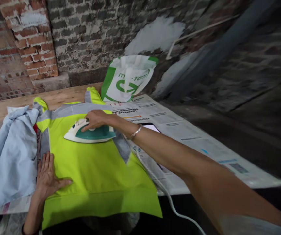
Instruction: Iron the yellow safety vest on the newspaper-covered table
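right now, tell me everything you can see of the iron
The iron is white with a teal-green body, plastic by its look. It lies soleplate-down on the yellow-green vest, near a grey band, tip pointing left. The right hand closes over its handle from above. A white cord trails from its rear, over the newspaper and off the table's near edge. No steam is visible.

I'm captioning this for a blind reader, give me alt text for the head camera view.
The right hand grips a white and green iron on a neon yellow vest, while the left hand presses the vest flat. A light blue garment lies left, newspaper covers the table.
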Available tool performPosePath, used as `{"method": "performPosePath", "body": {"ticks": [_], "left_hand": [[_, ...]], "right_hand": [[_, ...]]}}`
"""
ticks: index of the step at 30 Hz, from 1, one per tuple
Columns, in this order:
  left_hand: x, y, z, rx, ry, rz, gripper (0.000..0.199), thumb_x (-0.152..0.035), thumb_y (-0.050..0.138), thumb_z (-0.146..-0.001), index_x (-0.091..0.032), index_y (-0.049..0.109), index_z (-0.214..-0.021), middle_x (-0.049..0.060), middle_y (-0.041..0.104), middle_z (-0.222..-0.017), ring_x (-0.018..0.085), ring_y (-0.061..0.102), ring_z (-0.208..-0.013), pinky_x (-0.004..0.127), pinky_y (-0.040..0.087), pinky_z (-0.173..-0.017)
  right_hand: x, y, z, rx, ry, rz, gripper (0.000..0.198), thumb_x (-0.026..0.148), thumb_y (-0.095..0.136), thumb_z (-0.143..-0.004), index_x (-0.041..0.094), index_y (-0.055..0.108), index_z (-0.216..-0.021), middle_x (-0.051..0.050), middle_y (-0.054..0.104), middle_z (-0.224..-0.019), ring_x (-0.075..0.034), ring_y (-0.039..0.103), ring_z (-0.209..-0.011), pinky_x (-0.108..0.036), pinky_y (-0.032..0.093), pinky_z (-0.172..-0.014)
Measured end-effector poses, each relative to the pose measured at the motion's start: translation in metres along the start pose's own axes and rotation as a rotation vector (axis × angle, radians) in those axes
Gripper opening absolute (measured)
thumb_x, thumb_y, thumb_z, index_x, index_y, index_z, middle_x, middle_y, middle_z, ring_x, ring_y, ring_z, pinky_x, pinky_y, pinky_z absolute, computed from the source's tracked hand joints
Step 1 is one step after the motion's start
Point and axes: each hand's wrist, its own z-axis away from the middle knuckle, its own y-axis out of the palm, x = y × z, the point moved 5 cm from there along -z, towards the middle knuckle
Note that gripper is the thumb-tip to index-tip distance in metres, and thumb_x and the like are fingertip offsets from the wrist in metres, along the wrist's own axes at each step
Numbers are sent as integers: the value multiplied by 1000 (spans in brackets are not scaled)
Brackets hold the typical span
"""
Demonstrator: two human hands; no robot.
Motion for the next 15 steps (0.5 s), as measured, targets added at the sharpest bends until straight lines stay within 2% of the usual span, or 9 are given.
{"method": "performPosePath", "body": {"ticks": [5, 8, 11, 15], "left_hand": [[2, -1, -2, 18, -1, 5, 132, -82, 75, -64, -7, 31, -164, 31, 35, -168, 48, 30, -158, 68, 30, -125], [3, -1, -3, 27, -13, 12, 135, -83, 75, -62, -5, 31, -163, 32, 35, -167, 48, 29, -158, 67, 30, -125], [4, 0, -3, 18, -14, 22, 135, -84, 74, -62, -6, 30, -164, 31, 35, -168, 47, 29, -159, 67, 29, -125], [5, 2, -1, 6, -7, 24, 135, -83, 74, -63, -8, 28, -165, 30, 34, -169, 47, 29, -159, 66, 29, -126]], "right_hand": [[47, 9, 74, 59, -95, 28, 49, 71, 76, -83, 24, 83, -94, -10, 83, -93, -28, 78, -93, -28, 47, -68], [71, 16, 107, 59, -115, 30, 48, 69, 76, -85, 23, 83, -97, -12, 83, -94, -31, 79, -95, -29, 49, -70], [86, 20, 115, 26, -72, 38, 57, 73, 71, -87, 20, 82, -104, -16, 83, -98, -34, 79, -99, -31, 52, -73], [90, 21, 91, -33, 2, 42, 63, 76, 65, -90, 18, 82, -108, -20, 82, -104, -35, 78, -104, -32, 54, -77]]}}
